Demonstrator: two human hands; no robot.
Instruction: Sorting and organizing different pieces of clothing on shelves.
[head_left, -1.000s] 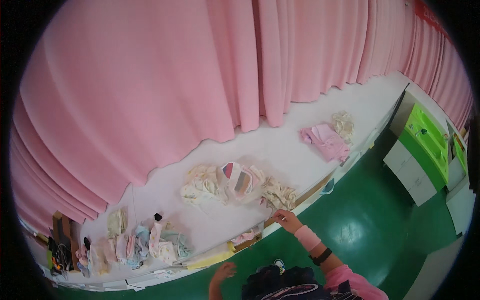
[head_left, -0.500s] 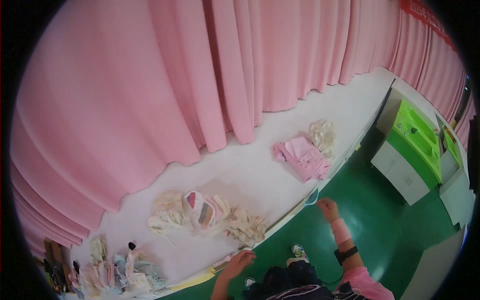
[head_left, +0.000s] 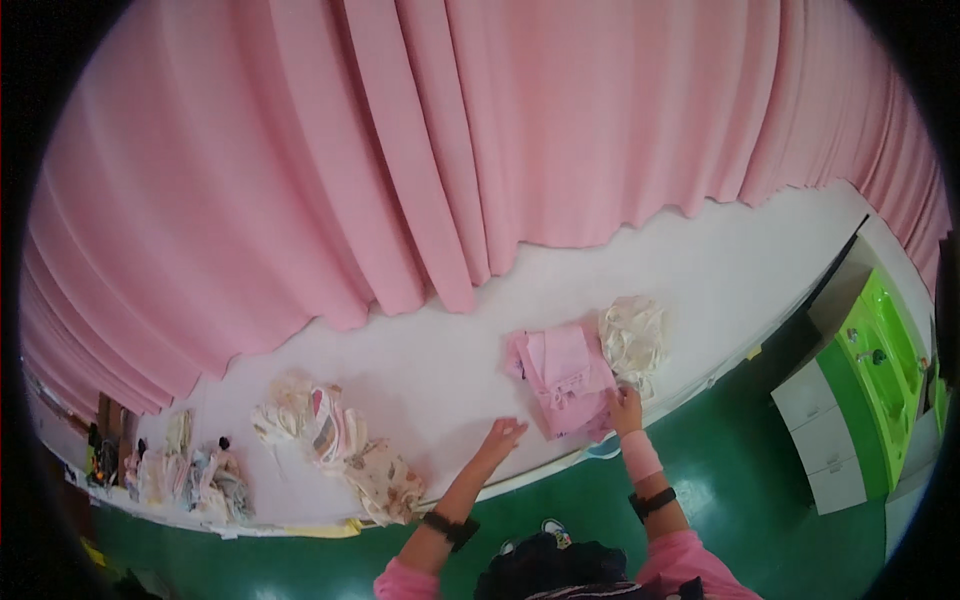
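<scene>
A folded pink garment [head_left: 562, 375] with a drawstring lies on the white ledge in front of me. My right hand [head_left: 627, 411] is at its near right corner, fingers closed on the fabric edge. To the left of the garment, my left hand [head_left: 500, 440] hovers over the ledge's near part, fingers loosely apart and nothing in them. A crumpled, shiny cream cloth [head_left: 634, 340] touches the garment's far right side.
Cream and striped clothes [head_left: 335, 430] and a patterned cloth [head_left: 384, 482] lie in a heap to the left. More small clothes [head_left: 195, 480] are farther left. Pink curtains [head_left: 420, 150] hang behind the white ledge [head_left: 460, 350]. A green-topped sink cabinet [head_left: 850, 430] stands right, on green floor.
My view has turned and come nearer the pink garment. My right hand has reached from above the floor to its edge; my left hand has moved forward over the ledge.
</scene>
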